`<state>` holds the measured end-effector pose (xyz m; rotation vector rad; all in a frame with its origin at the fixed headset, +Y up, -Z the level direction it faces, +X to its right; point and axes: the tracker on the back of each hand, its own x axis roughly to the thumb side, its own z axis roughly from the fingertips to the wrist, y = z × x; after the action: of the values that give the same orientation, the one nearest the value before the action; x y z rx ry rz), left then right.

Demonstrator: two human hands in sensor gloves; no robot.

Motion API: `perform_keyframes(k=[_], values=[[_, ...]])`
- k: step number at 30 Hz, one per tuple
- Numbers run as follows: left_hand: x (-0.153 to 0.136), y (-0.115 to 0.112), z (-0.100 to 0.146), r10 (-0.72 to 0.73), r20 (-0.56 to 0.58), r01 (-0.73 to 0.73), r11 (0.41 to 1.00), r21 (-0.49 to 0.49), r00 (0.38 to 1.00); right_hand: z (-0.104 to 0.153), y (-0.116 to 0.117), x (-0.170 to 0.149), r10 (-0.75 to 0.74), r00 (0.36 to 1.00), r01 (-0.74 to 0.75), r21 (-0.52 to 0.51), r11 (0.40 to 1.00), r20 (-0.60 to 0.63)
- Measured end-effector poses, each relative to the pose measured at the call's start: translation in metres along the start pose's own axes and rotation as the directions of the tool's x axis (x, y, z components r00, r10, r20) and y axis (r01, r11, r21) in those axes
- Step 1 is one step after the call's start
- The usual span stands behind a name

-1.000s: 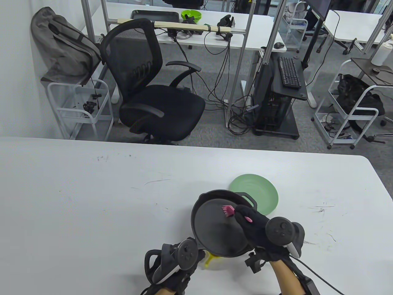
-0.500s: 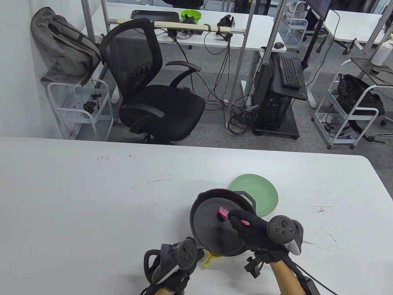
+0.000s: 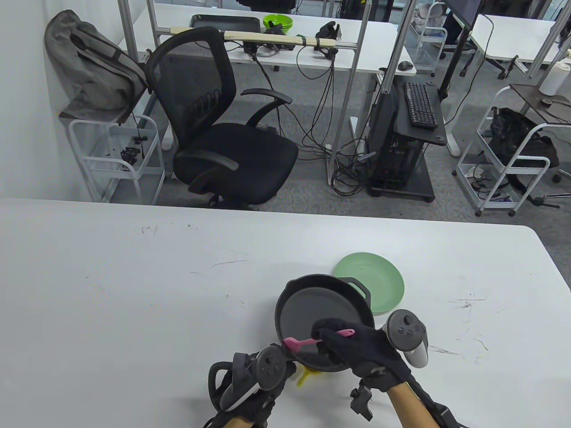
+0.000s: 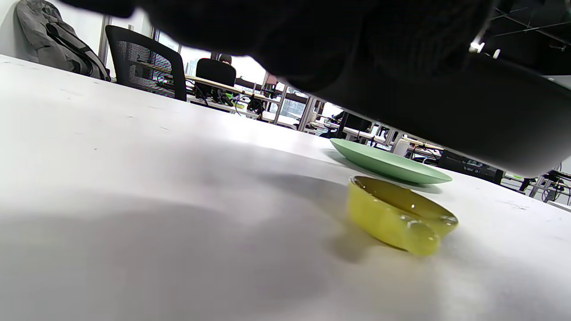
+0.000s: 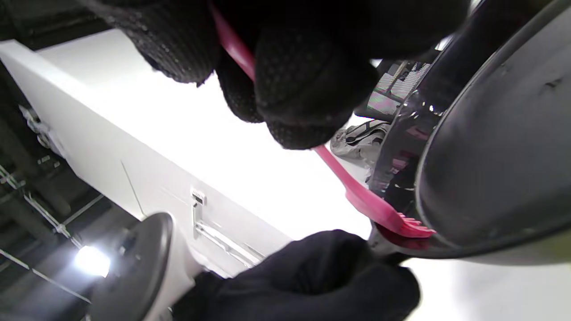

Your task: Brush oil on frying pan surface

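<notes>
Right hand (image 3: 357,345) pinches pink brush (image 3: 308,342) by handle, long axis pointing left, bristles at frying pan (image 3: 323,312) near-left rim, close to left hand (image 3: 261,379). Left hand grips pan handle (fingers hidden under pan), pan lifted off table (image 3: 134,290). Below pan: yellow dish (image 4: 397,218) holding oil. Green plate (image 3: 379,278) beyond, nothing visible on it.

No readable text, label, brand, number or sign shows in any view
</notes>
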<state>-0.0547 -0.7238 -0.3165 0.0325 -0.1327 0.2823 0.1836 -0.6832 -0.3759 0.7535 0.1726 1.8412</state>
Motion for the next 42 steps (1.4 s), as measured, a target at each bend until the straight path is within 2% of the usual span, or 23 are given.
perform_keyframes(k=[3, 5, 8, 10, 13, 15, 20, 23, 25, 27, 29, 30, 31, 34, 39, 42], values=[[0.000, 0.000, 0.000, -0.004, -0.001, 0.004, 1.000, 0.000, 1.000, -0.001, -0.001, -0.002, 0.032, 0.999, -0.032, 0.016, 0.999, -0.017], [0.000, 0.001, 0.000, -0.007, 0.000, 0.007, 1.000, 0.001, 1.000, 0.000, -0.003, -0.002, 0.116, 0.992, -0.117, -0.014, 0.993, -0.040], [0.000, 0.002, 0.000, 0.001, 0.004, -0.001, 1.000, 0.008, 1.000, 0.002, -0.009, -0.001, 0.288, 0.955, -0.293, -0.081, 0.953, -0.067], [0.001, 0.002, 0.000, -0.005, 0.007, 0.005, 1.000, 0.011, 1.000, 0.004, -0.014, -0.001, 0.300, 0.950, -0.309, -0.124, 0.943, -0.087], [0.001, 0.003, 0.001, 0.000, 0.011, 0.000, 1.000, 0.014, 1.000, 0.006, -0.022, -0.003, 0.452, 0.882, -0.471, -0.202, 0.859, -0.135], [0.001, 0.003, 0.001, -0.006, 0.013, 0.006, 1.000, 0.012, 1.000, 0.008, -0.027, -0.007, 0.438, 0.884, -0.466, -0.220, 0.857, -0.166], [0.002, 0.003, 0.001, 0.005, 0.019, -0.005, 1.000, 0.014, 1.000, 0.011, -0.037, -0.010, 0.539, 0.814, -0.580, -0.267, 0.769, -0.217], [0.001, 0.003, 0.001, 0.006, 0.019, -0.006, 1.000, 0.014, 1.000, 0.013, -0.038, -0.007, 0.592, 0.781, -0.623, -0.324, 0.712, -0.201], [0.001, 0.003, 0.001, 0.009, 0.019, -0.009, 1.000, 0.015, 1.000, 0.013, -0.036, -0.007, 0.596, 0.777, -0.628, -0.326, 0.707, -0.204], [0.001, 0.003, 0.001, 0.008, 0.018, -0.008, 1.000, 0.019, 1.000, 0.011, -0.032, -0.009, 0.596, 0.780, -0.625, -0.275, 0.730, -0.191], [0.001, 0.003, 0.001, 0.002, 0.015, -0.002, 1.000, 0.021, 1.000, 0.008, -0.027, -0.011, 0.548, 0.820, -0.573, -0.201, 0.795, -0.166], [0.001, 0.003, 0.001, 0.011, 0.016, -0.012, 1.000, 0.016, 1.000, 0.006, -0.023, -0.012, 0.483, 0.863, -0.503, -0.159, 0.850, -0.147], [0.001, 0.002, 0.001, 0.006, 0.014, -0.006, 1.000, 0.011, 1.000, 0.005, -0.019, -0.012, 0.438, 0.890, -0.454, -0.149, 0.878, -0.128], [0.000, 0.000, 0.000, -0.006, 0.007, 0.006, 1.000, 0.007, 1.000, 0.002, -0.009, -0.009, 0.363, 0.929, -0.369, -0.088, 0.925, -0.072], [0.001, 0.000, 0.000, -0.010, 0.008, 0.010, 1.000, -0.002, 1.000, -0.001, 0.004, -0.002, 0.295, 0.955, -0.294, 0.026, 0.955, -0.020], [0.001, -0.001, 0.000, -0.008, 0.007, 0.008, 1.000, -0.010, 1.000, -0.001, 0.005, -0.001, 0.186, 0.982, -0.185, 0.038, 0.982, -0.014]])
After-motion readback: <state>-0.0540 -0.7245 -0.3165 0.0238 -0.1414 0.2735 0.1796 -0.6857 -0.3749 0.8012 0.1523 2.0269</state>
